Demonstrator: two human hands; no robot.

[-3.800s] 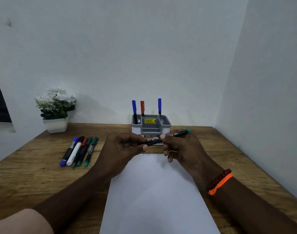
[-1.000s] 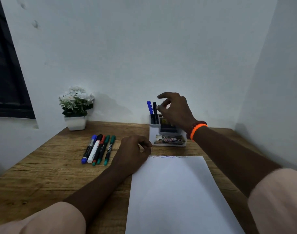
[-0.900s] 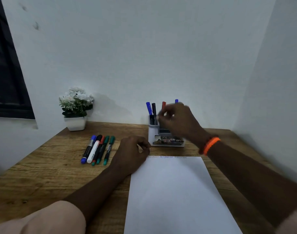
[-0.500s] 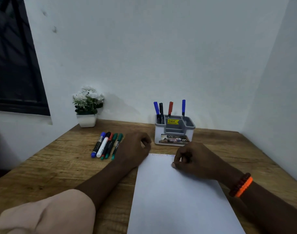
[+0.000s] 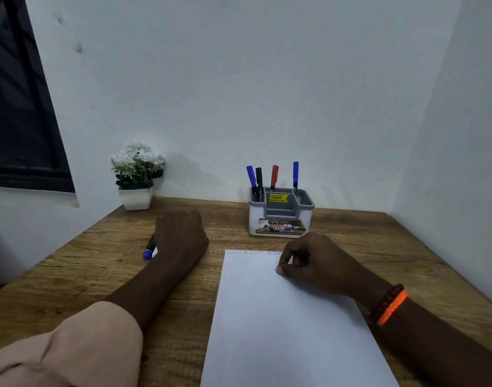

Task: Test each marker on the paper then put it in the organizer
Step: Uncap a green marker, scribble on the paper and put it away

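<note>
My left hand (image 5: pixel 180 241) lies over the row of loose markers on the wooden desk. It hides all of them except the end of a blue-capped marker (image 5: pixel 147 252), and its fingers are out of sight beneath it. My right hand (image 5: pixel 314 263) rests on the top right corner of the white paper (image 5: pixel 281 331), fingers curled and holding nothing. A line of coloured test scribbles (image 5: pixel 256 252) runs along the paper's top edge. Behind the paper stands the grey and white organizer (image 5: pixel 281 219). A blue marker (image 5: pixel 251 175), a black marker (image 5: pixel 258 177), a red marker (image 5: pixel 274 175) and another blue marker (image 5: pixel 295 173) stand in it.
A small white pot of white flowers (image 5: pixel 137 174) sits at the back left of the desk (image 5: pixel 71 289). White walls close the desk at the back and on the right. A dark window frame (image 5: pixel 21 121) is on the left.
My right hand left a black marker in the organizer and came back down onto the paper. My left hand slid left from beside the paper onto the loose markers.
</note>
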